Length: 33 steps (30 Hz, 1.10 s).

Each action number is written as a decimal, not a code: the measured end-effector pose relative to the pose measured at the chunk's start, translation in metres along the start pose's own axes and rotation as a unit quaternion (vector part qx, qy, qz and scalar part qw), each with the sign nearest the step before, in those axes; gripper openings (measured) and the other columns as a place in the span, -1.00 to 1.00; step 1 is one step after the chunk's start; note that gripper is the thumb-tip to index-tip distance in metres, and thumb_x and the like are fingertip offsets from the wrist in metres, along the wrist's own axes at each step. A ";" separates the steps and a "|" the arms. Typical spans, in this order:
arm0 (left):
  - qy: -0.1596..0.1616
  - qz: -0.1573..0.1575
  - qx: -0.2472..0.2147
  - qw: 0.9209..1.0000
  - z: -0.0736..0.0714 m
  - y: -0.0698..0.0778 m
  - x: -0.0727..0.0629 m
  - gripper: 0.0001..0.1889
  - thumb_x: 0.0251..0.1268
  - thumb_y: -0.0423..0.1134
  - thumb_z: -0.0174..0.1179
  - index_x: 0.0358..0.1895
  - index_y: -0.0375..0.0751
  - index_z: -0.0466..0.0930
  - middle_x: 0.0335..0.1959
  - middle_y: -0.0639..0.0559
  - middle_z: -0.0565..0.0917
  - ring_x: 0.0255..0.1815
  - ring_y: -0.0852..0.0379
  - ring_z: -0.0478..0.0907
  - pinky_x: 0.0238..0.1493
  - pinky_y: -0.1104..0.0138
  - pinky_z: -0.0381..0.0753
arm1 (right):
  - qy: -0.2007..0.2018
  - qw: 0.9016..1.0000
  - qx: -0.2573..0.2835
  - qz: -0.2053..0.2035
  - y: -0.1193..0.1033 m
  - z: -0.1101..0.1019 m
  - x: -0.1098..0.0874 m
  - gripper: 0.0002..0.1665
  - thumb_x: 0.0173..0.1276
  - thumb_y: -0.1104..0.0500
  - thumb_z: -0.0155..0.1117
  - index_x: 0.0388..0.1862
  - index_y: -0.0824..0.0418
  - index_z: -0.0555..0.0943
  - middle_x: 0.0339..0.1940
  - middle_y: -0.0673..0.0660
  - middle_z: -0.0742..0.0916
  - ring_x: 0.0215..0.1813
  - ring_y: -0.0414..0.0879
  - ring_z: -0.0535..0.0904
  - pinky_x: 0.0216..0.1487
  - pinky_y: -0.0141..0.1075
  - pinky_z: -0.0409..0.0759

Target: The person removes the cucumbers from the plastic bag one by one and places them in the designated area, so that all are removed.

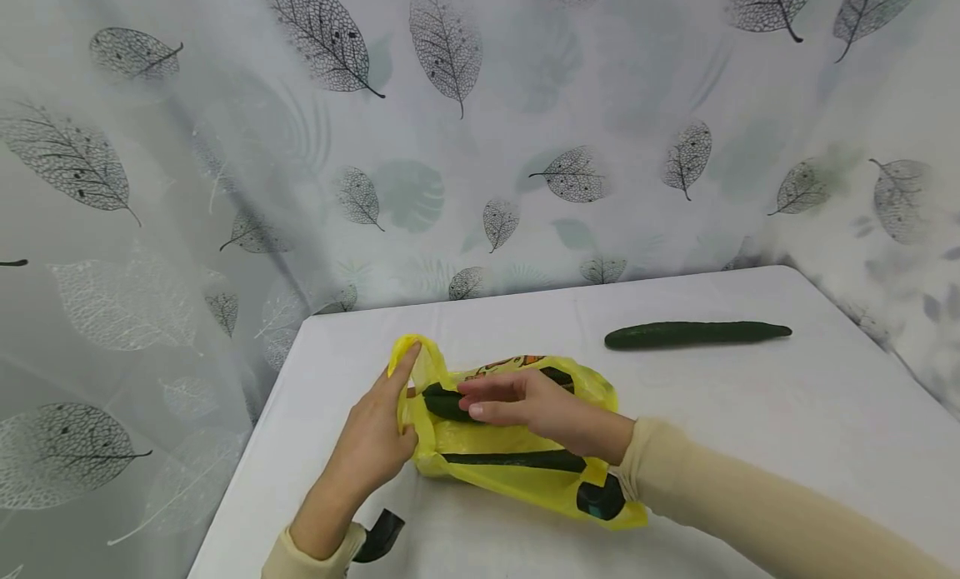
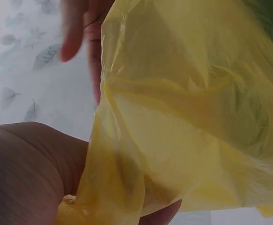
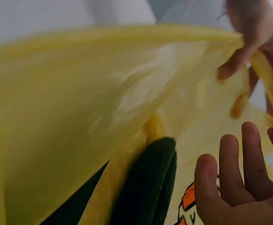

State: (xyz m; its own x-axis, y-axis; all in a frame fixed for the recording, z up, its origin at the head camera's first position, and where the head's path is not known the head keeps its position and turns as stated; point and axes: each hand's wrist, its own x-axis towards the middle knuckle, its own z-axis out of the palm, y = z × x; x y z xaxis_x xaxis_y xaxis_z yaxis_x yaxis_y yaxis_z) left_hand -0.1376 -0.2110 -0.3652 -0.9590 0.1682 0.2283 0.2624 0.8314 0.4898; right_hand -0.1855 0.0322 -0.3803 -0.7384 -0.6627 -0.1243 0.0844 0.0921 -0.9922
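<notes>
A yellow plastic bag lies on the table with its mouth toward the left. My left hand grips the bag at its mouth, fingers inside the edge, as the right wrist view also shows. Dark green cucumbers lie in the bag; one rounded end shows at the mouth. My right hand is over the bag with straight fingers, just beside that cucumber end in the head view. In the right wrist view its fingers are extended and hold nothing.
Another cucumber lies by itself at the back right of the white table. A curtain with a leaf print hangs behind the table. Black wrist devices show at both cuffs.
</notes>
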 end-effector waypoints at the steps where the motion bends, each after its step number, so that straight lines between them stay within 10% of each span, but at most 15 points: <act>1: 0.000 0.001 -0.001 1.000 0.000 0.000 0.000 0.08 -0.07 -0.64 0.21 0.63 0.02 0.09 0.43 -0.17 0.42 0.09 -0.06 0.63 -0.14 0.08 0.55 | 0.003 1.000 -0.020 -0.006 0.004 0.001 0.001 -0.46 0.42 0.03 0.35 0.34 0.11 0.60 0.23 0.09 0.69 0.24 -0.07 0.60 0.25 -0.12 0.51; 17: -0.008 -0.010 0.002 1.000 0.001 0.001 -0.002 0.11 -0.10 -0.66 0.20 0.64 0.03 0.07 0.51 -0.19 0.32 0.04 -0.06 0.61 -0.22 0.15 0.51 | 0.018 0.965 -0.262 -0.010 0.045 0.000 0.002 -0.60 0.42 0.10 0.35 0.20 0.15 0.70 0.07 0.08 0.75 0.11 0.02 0.62 0.03 -0.12 0.60; 33: -0.006 0.001 -0.003 1.000 0.000 0.003 -0.001 0.08 -0.09 -0.67 0.21 0.63 -0.02 0.09 0.47 -0.18 0.36 0.08 -0.06 0.60 -0.19 0.14 0.53 | 0.022 0.958 -0.285 -0.013 0.063 -0.002 -0.002 -0.66 0.25 0.19 0.51 0.01 0.20 0.78 -0.08 0.01 0.80 -0.14 -0.13 0.68 -0.15 -0.31 0.62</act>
State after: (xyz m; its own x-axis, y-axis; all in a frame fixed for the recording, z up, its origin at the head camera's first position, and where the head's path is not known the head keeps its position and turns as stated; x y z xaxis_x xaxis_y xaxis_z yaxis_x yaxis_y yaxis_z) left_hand -0.1358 -0.2092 -0.3641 -0.9595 0.1763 0.2197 0.2653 0.8279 0.4942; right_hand -0.1801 0.0406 -0.4425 -0.7638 -0.6396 -0.0869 -0.3042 0.4755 -0.8255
